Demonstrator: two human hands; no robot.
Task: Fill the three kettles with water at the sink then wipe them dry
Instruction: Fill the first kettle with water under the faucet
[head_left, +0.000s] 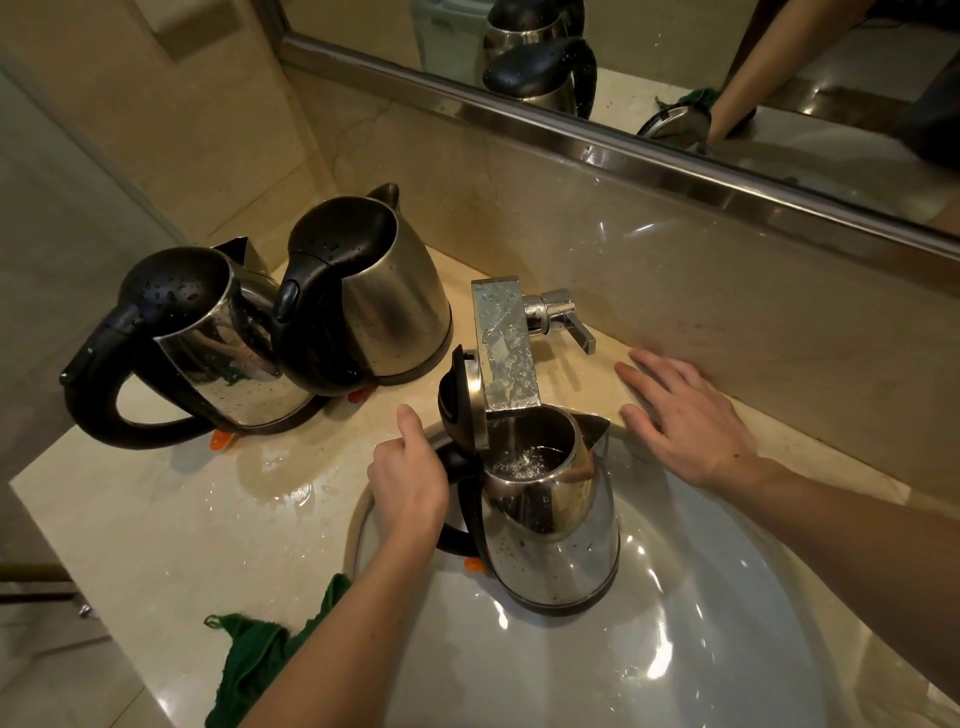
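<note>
Steel-and-black kettles (363, 291) — green cloth (260, 660), beige marble counter (156, 519)

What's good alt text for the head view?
A left hand grips the handle of an open-lidded kettle in the sink while the faucet runs water into it. The right hand rests flat on the counter; two closed kettles and a green cloth sit to the left.

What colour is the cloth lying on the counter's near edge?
The cloth is dark green, seen in the head view.
</note>
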